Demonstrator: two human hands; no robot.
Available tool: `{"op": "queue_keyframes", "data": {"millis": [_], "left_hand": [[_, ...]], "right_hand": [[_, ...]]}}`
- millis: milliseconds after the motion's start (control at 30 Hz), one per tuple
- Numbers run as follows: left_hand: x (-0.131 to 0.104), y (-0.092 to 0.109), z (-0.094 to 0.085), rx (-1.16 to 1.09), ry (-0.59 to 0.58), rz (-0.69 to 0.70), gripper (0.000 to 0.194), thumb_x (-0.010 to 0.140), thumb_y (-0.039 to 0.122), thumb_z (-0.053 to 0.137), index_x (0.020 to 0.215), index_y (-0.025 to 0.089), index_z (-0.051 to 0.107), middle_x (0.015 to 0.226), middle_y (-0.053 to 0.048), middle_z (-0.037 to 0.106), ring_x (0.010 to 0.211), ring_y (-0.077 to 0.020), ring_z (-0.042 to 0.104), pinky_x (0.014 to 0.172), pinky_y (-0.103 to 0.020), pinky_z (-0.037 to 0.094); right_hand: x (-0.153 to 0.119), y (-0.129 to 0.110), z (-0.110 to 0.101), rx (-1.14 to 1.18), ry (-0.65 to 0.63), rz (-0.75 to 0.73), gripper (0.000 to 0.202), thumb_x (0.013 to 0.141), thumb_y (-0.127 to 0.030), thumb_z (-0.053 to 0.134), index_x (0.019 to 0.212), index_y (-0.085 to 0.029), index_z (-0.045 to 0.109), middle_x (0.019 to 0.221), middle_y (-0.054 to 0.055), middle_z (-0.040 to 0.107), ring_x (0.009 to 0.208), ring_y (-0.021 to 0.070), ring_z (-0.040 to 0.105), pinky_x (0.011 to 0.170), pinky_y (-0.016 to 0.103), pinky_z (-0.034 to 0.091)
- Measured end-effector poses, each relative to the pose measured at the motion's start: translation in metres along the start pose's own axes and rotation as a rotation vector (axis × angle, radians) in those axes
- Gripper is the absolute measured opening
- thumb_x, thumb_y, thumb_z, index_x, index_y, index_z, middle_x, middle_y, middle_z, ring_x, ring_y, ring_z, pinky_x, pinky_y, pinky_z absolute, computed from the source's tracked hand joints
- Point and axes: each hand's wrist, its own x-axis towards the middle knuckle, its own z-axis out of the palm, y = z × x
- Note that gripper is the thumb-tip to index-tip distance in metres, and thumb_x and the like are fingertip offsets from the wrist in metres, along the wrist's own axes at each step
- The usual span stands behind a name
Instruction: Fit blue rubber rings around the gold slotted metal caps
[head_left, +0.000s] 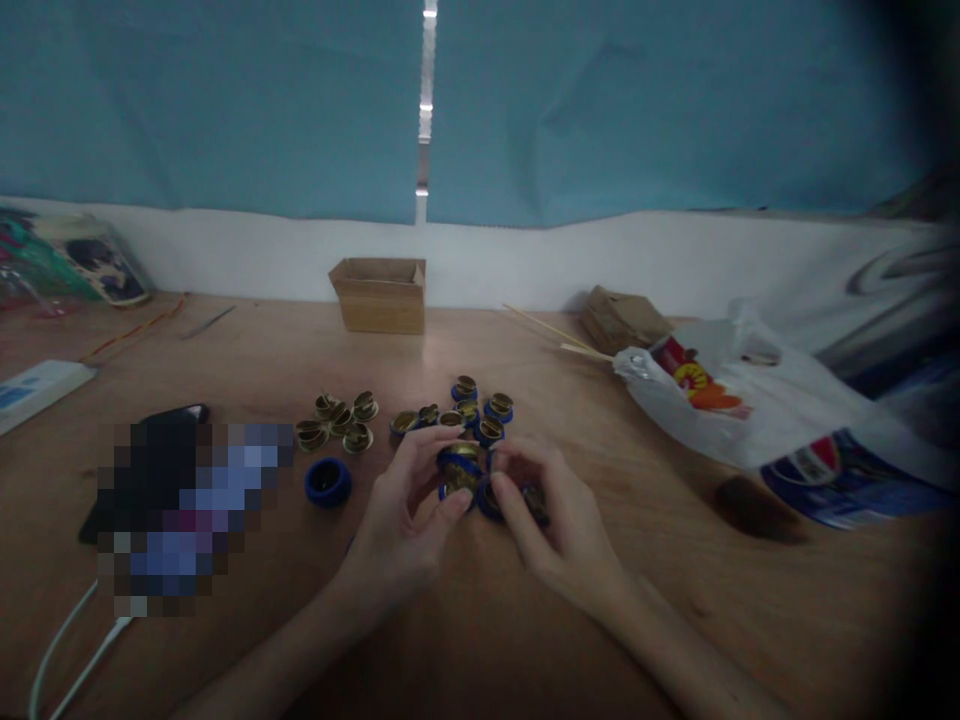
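Note:
Between the thumb and fingers of my left hand point(412, 505) is a round blue piece with a gold-coloured metal inside point(459, 468). Close to its right, my right hand point(551, 505) has thumb and fingertips drawn together in a pinch; what they grip is mostly hidden. More blue rings with gold metal inserts point(490, 431) lie just beyond my fingers, and some are partly covered by my right hand. Left of my left hand stands a single dark blue ring point(328, 482) with a dark hollow. Behind it sits a cluster of loose gold metal inserts point(339, 418).
An open cardboard box point(384, 300) stands by the wall. On the left lie a dark phone-like object point(150, 465), a blurred-out screen point(210, 510), cables and a white power strip point(45, 390). A plastic bag point(675, 420), thin sticks and a brown package point(622, 318) occupy the right.

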Motion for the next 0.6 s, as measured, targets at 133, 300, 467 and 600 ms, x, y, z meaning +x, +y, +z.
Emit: {"op": "queue_keyframes", "data": {"millis": [133, 300, 467, 600], "left_hand": [[-0.003, -0.002, 0.001, -0.002, -0.023, -0.01, 0.033, 0.088, 0.007, 0.054, 0.115, 0.025, 0.045, 0.128, -0.007, 0.059, 0.122, -0.0204, 0.056, 0.099, -0.034, 0.048], [-0.005, -0.002, 0.001, 0.044, -0.061, 0.023, 0.03, 0.091, 0.009, 0.051, 0.116, 0.024, 0.044, 0.127, -0.008, 0.06, 0.122, -0.0209, 0.056, 0.1, -0.035, 0.048], [-0.003, 0.0, -0.001, 0.103, -0.032, 0.061, 0.018, 0.091, 0.012, 0.053, 0.107, 0.02, 0.053, 0.116, -0.008, 0.067, 0.112, -0.0201, 0.063, 0.091, -0.031, 0.054], [-0.001, 0.0, -0.002, 0.071, 0.021, 0.049, 0.012, 0.087, 0.012, 0.059, 0.097, 0.019, 0.058, 0.115, -0.007, 0.069, 0.11, -0.0194, 0.065, 0.091, -0.031, 0.055]], "right_hand": [[0.002, 0.004, -0.002, 0.153, 0.048, 0.218, 0.014, 0.097, -0.025, 0.046, 0.11, -0.023, 0.05, 0.075, -0.002, 0.054, 0.063, 0.0129, 0.055, 0.056, 0.025, 0.045], [0.007, 0.004, -0.002, 0.299, -0.113, 0.361, 0.017, 0.095, -0.035, 0.049, 0.094, -0.02, 0.058, 0.063, -0.004, 0.047, 0.054, 0.0111, 0.045, 0.047, 0.023, 0.035], [0.011, -0.002, -0.003, 0.487, -0.189, 0.399, 0.029, 0.092, -0.04, 0.053, 0.072, -0.019, 0.051, 0.059, -0.005, 0.043, 0.051, 0.009, 0.039, 0.046, 0.023, 0.03], [0.011, -0.003, -0.004, 0.536, -0.186, 0.454, 0.031, 0.091, -0.044, 0.054, 0.072, -0.02, 0.05, 0.055, -0.008, 0.041, 0.046, 0.0081, 0.036, 0.043, 0.022, 0.029]]}}
